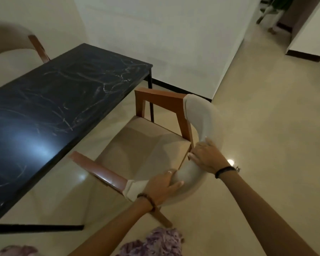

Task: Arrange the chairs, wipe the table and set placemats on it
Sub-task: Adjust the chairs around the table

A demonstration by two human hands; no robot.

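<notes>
A chair with a beige seat, brown wooden arms and a curved white padded backrest stands beside the long edge of the black marble table. My left hand grips the lower left part of the backrest, fingers curled over its top. My right hand grips the backrest further right, near the rear wooden post. The seat faces the table and its front is a little apart from the table's edge. No cloth or placemats are in view.
A second chair with the same white backrest stands on the table's far side at the upper left. A white wall runs behind the table's far end. Tiled floor stretches to the right towards a doorway.
</notes>
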